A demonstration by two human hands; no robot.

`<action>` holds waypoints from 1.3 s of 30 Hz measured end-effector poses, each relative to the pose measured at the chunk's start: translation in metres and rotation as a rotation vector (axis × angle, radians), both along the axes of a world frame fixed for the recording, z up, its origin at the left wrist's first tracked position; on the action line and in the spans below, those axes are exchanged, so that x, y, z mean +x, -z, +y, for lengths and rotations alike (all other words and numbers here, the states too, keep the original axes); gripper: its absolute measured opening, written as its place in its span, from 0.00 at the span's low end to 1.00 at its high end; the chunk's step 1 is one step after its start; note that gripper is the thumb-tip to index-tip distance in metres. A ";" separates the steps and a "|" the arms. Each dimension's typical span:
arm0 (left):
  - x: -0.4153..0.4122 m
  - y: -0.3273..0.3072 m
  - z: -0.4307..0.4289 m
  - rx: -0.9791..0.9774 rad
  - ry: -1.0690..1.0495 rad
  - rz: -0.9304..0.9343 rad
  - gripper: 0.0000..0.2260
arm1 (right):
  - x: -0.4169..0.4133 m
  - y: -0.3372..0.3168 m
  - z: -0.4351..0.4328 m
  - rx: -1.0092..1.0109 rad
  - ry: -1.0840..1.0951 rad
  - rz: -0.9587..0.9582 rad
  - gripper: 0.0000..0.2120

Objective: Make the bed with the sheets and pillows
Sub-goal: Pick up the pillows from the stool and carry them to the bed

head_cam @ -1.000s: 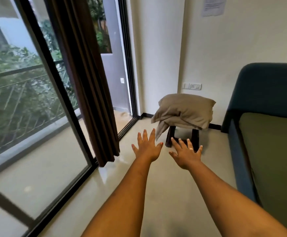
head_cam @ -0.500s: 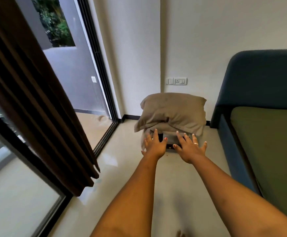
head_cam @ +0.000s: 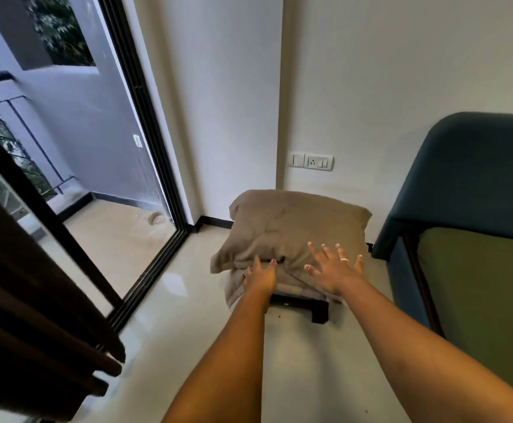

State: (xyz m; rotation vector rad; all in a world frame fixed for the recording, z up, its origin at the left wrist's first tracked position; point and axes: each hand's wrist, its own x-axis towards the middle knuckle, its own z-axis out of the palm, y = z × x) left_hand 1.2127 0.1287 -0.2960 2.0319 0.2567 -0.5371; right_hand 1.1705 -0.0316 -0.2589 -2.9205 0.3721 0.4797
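Pillow (head_cam: pixel 294 227) on a dark stool (head_cam: pixel 310 306): both hands have now reached it, left hand (head_cam: pixel 261 277) tucking fingers beneath, right hand (head_cam: pixel 336 271) spread flat on top, ready for lifting.

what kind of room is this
Most likely a bedroom, perhaps in a rented flat or guest house: a blue padded headboard above an olive-green bare mattress, a taupe pillow on a dark stool, and a sliding glass balcony door.

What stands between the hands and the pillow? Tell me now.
Nothing visible. The left hand is at the front edge of the pillow, and the right hand is spread over its near right part.
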 end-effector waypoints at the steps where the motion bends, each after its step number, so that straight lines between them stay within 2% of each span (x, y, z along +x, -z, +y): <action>1: 0.019 0.006 -0.008 -0.021 -0.024 0.020 0.29 | 0.018 0.003 -0.007 0.004 -0.006 0.007 0.30; 8: 0.156 0.063 -0.062 -0.047 -0.037 0.155 0.30 | 0.167 0.032 -0.053 0.008 -0.054 0.062 0.30; 13: 0.248 0.107 -0.065 0.109 -0.015 0.205 0.26 | 0.272 0.057 -0.094 -0.049 -0.120 0.167 0.30; 16: 0.292 0.126 -0.068 0.090 -0.161 0.289 0.28 | 0.328 0.068 -0.117 -0.048 -0.099 0.210 0.30; 22: 0.344 0.154 -0.084 0.044 -0.321 0.430 0.29 | 0.402 0.096 -0.131 -0.028 -0.142 0.301 0.30; 28: 0.340 0.160 -0.096 0.094 -0.450 0.451 0.27 | 0.463 0.118 -0.128 0.022 -0.218 0.338 0.33; 34: 0.320 0.188 -0.113 -0.106 -0.883 0.446 0.37 | 0.512 0.157 -0.141 0.084 -0.221 0.368 0.38; 39: 0.308 0.189 -0.137 -0.439 -1.141 0.641 0.44 | 0.528 0.187 -0.173 0.108 -0.191 0.388 0.47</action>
